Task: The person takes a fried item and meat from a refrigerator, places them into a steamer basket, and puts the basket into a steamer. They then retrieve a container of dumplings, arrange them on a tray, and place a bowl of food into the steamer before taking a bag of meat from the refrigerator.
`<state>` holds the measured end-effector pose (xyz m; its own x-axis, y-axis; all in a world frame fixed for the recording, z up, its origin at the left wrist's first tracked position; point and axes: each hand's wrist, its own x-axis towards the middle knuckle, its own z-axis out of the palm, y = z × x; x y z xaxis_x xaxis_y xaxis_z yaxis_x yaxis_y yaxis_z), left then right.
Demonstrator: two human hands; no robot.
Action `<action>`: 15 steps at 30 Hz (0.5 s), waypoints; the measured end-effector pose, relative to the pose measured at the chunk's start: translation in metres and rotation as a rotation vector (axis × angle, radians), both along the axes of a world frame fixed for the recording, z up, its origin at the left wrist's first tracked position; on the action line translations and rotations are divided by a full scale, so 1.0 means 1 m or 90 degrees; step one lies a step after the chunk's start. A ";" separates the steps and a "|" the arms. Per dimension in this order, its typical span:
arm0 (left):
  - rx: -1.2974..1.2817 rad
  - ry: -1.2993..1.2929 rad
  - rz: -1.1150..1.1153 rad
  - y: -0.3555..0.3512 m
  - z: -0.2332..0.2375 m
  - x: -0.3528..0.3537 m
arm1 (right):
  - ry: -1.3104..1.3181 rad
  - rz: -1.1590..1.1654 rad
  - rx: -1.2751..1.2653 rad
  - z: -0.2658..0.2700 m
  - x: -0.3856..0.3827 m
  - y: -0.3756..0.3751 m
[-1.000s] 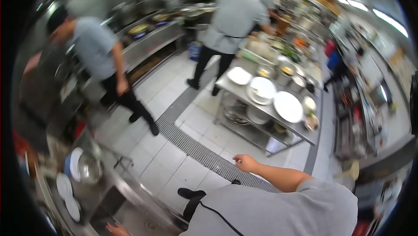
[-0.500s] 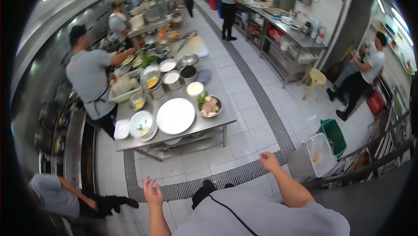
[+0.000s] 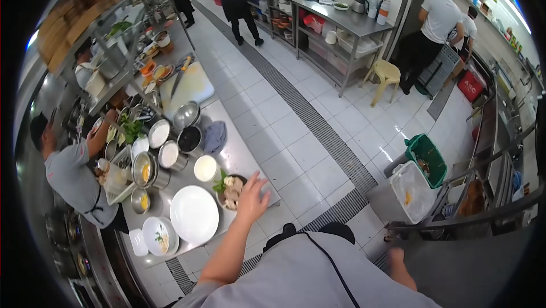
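Observation:
My left hand (image 3: 253, 199) reaches over the near corner of the steel table (image 3: 219, 120), fingers apart and holding nothing. It overlaps the right side of a metal bowl (image 3: 243, 179) with pale meat pieces (image 3: 232, 191) and green leaves (image 3: 220, 182) in it. Left of that bowl lies a large white plate (image 3: 194, 215), and behind it stands a container of white contents (image 3: 205, 168). At my right side, low and smeared by motion, is my right hand (image 3: 396, 257); its fingers do not show clearly.
White bowls (image 3: 158, 234) and metal pots (image 3: 172, 155) crowd the table. A person (image 3: 79, 171) works at its left side. Two bins, one grey (image 3: 392, 191) and one green (image 3: 426, 160), stand at right. Beyond are a yellow stool (image 3: 384, 75), a steel counter (image 3: 341, 12) and more people (image 3: 441, 18).
I have moved closer to the table. My left hand now reaches over the bowl of meat, and my right hand has dropped back to my side. The people at right have shifted.

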<state>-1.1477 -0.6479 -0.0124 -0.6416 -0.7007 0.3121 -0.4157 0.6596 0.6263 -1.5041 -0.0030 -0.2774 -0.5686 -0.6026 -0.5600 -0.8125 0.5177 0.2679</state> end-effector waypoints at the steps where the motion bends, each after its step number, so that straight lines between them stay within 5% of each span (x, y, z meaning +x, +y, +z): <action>1: -0.001 -0.095 0.038 -0.026 -0.002 -0.030 | -0.010 -0.036 0.049 0.002 0.032 0.027; 4: 0.084 -0.269 0.125 -0.126 -0.030 -0.098 | -0.216 -0.297 0.130 0.035 0.075 0.008; 9: 0.270 -0.579 0.303 -0.291 -0.125 -0.117 | -0.332 -0.310 0.192 0.030 0.017 -0.084; 12: 0.223 -0.561 0.337 -0.274 -0.085 -0.130 | -0.366 -0.184 0.246 0.008 -0.063 -0.141; 15: 0.082 -0.516 0.347 -0.263 -0.112 -0.116 | -0.349 0.244 0.365 -0.045 -0.186 -0.204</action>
